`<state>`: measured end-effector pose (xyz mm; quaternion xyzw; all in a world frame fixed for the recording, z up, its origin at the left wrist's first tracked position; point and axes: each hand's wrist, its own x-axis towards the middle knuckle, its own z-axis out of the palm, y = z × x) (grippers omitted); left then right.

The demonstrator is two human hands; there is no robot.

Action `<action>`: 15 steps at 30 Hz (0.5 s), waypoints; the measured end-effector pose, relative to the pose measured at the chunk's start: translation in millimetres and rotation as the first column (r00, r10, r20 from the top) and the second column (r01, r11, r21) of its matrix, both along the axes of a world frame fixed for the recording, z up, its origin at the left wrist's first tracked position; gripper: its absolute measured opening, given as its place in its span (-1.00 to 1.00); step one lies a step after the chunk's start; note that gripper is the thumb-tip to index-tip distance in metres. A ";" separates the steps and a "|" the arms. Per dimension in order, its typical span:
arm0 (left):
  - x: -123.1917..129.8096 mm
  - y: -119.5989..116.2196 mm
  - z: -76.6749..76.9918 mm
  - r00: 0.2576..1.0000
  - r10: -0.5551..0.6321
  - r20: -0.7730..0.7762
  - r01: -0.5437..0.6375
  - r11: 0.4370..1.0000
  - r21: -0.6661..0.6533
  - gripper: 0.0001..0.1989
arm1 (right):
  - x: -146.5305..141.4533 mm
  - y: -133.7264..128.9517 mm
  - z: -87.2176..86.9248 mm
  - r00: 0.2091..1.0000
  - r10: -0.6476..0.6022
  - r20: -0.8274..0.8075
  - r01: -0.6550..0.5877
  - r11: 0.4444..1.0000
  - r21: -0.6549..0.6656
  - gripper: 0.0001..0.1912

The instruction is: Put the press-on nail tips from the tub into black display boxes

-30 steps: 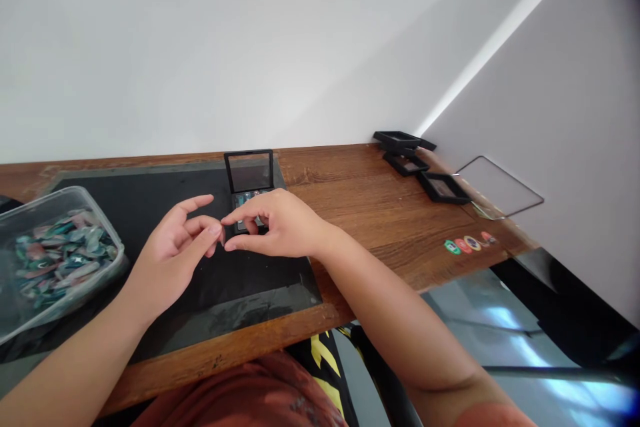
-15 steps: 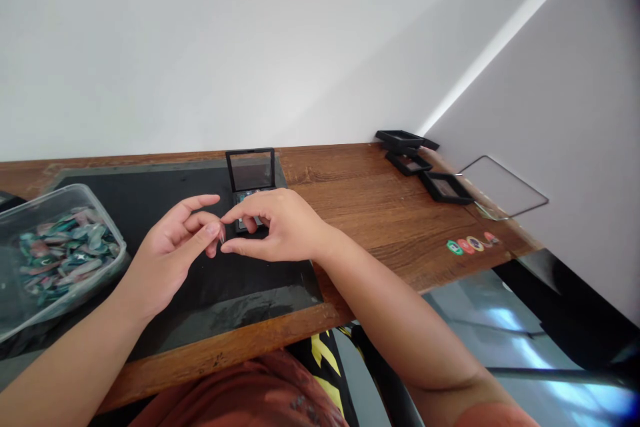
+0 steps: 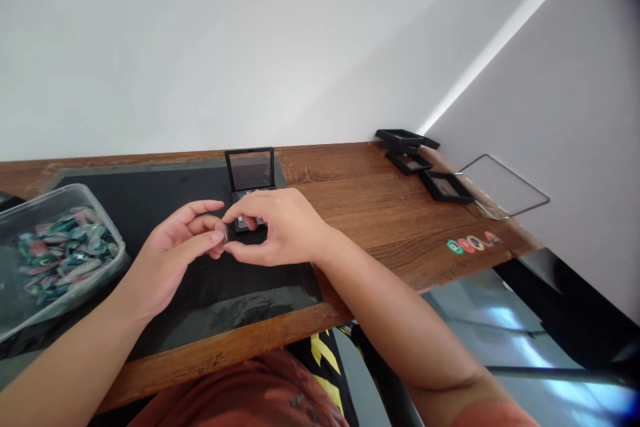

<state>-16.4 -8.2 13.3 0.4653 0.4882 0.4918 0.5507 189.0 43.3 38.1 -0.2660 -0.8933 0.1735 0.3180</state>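
Over the black mat (image 3: 175, 187), my left hand (image 3: 187, 240) is closed, thumb and fingertips pinching a small thin shiny piece (image 3: 225, 235) seen edge-on. My right hand (image 3: 283, 227) meets it from the right, with forefinger and thumb curved round the piece's upper and lower edges. Fingers hide most of the piece, so its kind is unclear. Just behind the right hand stands a small black device (image 3: 240, 199), partly covered, its dark see-through lid (image 3: 251, 171) raised.
A clear plastic tub (image 3: 120, 240) of many green and pink wrapped pieces (image 3: 75, 250) sits at left. Several black frames (image 3: 447, 187) lie at the back right beside a thin wire frame (image 3: 549, 200). Round coloured stickers (image 3: 473, 243) mark the wooden table (image 3: 350, 187) near its right end.
Both hands have shifted very slightly to the right with the small piece still between their fingertips. The tub, device and frames stay where they were.
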 end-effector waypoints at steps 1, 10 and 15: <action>0.3 -0.4 0.8 1.000 -0.003 0.002 0.003 1.000 -0.009 -0.57 | -0.2 -0.2 0.1 1.000 0.001 0.001 -0.001 1.000 0.001 -0.76; 0.0 0.4 -2.7 1.000 0.003 0.010 -0.003 0.999 -0.035 -0.46 | -1.0 -2.4 3.5 0.997 0.011 0.074 -0.010 1.000 -0.008 -0.81; -0.4 -0.3 -2.6 1.000 0.027 0.004 -0.027 1.000 0.014 -0.45 | -2.0 -3.1 1.7 0.999 0.022 0.049 -0.023 1.000 0.003 -0.78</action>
